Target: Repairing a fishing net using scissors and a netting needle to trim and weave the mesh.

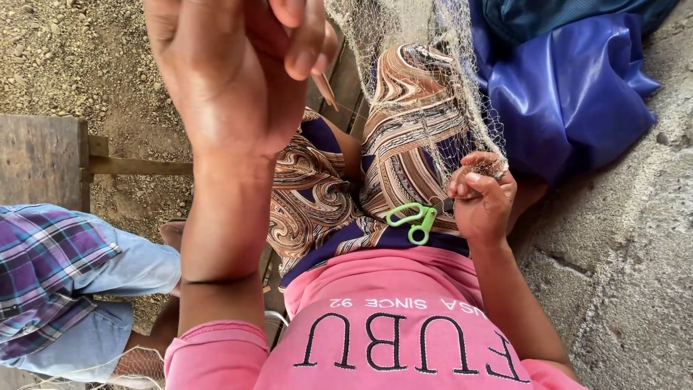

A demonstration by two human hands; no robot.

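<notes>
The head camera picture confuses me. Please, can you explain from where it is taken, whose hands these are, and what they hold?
The picture comes from a camera worn on a person's head, looking straight down, so the pink shirt and patterned skirt belong to the wearer, who is seated. The left hand is raised close to the lens and pinches a thin brown stick-like tool; what it is exactly I cannot tell. The right hand grips a fine fishing net that drapes over the lap, together with small green-handled scissors. A blue plastic sheet lies beside on the concrete. At the lower left sits another person in a plaid shirt.
</notes>
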